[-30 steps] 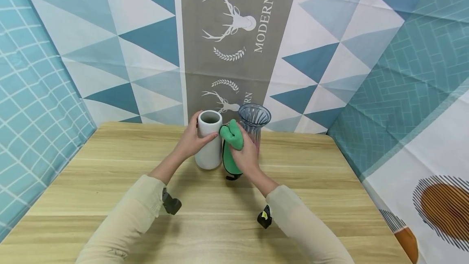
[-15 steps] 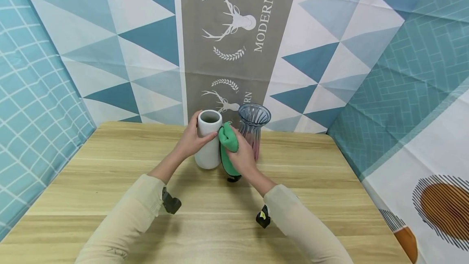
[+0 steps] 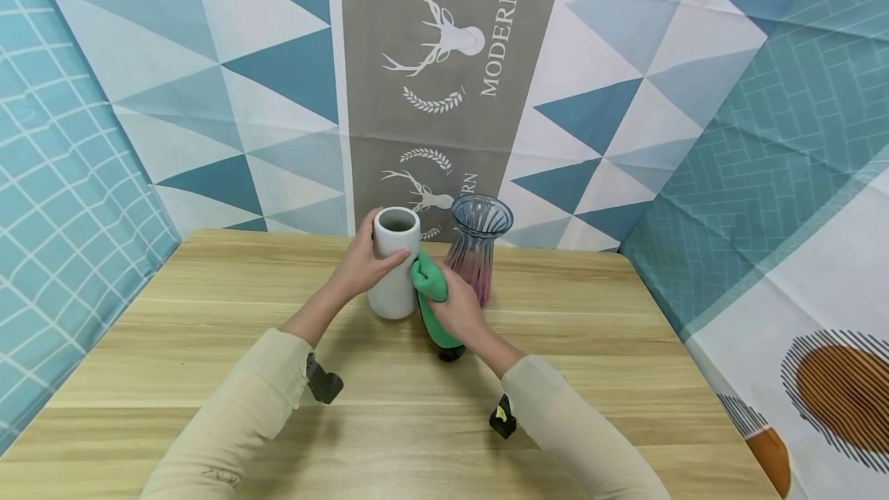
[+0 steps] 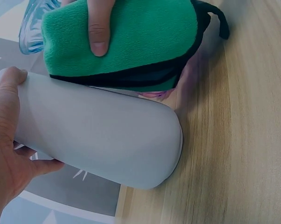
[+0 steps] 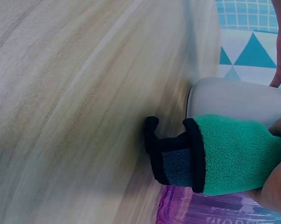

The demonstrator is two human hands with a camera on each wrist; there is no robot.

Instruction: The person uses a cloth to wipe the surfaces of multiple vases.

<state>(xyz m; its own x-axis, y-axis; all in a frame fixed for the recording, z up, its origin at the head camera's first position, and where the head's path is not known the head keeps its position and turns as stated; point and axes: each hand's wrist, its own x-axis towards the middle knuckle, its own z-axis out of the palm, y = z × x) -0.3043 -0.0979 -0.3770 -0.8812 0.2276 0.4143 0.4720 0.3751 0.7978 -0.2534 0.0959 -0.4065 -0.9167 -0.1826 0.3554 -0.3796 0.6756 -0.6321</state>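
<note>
Close to the middle of the tabletop's far edge, a white vase (image 3: 393,284) is held upright by the left hand (image 3: 361,265), whose thumb and fingers are clamped round its upper part, just below the rim. By the right hand (image 3: 461,307), a folded green cloth (image 4: 140,42) is gripped between thumb and fingers and laid along the vase's right side, where contact appears to be made. Just beside the cloth, toward the tabletop's right edge, a ribbed glass vase (image 3: 475,257) is set.

If the side is being wiped, as seems likely, the white vase is best steadied by the high hold, with its base flat on the wood. The cloth should be pressed evenly, and its black-trimmed end should be kept clear of the glass vase, which could be knocked over.

The tabletop (image 3: 590,392) is finished in pale, banded wood grain. Behind its far edge, a backdrop (image 3: 430,130) is printed with deer heads, the word MODERN and blue-and-white triangles. Beyond the left edge, a blue sheet (image 3: 62,176) is patterned with white squares; beyond the right, a teal brick pattern is shown.
</note>
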